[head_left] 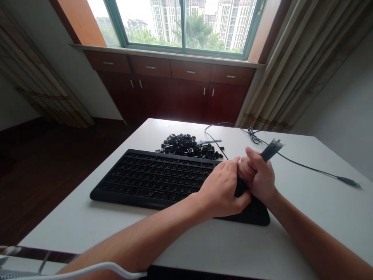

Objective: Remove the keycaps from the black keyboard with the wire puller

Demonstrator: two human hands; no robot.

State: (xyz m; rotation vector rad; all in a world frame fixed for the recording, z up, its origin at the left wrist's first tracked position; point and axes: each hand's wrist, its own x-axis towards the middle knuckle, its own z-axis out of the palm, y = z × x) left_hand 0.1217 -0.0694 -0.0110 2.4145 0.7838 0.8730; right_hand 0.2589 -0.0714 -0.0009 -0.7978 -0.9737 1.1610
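A black keyboard point(151, 177) lies on the white table, its keycaps off and rows of bare key posts showing. My right hand point(260, 177) is closed in a fist around a dark, see-through tool handle point(271, 150), whose clear end with a small metal piece points up and right. The tool's lower end is hidden. Over the keyboard's right end, my left hand point(223, 188) curves with fingers together beside the right fist, its thumb stretched below. A dark shape shows between that thumb and fingers; I cannot make out what it is.
Loose black keycaps point(183, 147) lie heaped behind the keyboard, with a thin blue tool point(210, 141) beside them. A black cable point(303, 165) with a tied bundle runs across the table point(314, 202) to a plug point(348, 181). A white cord point(101, 266) crosses the near left.
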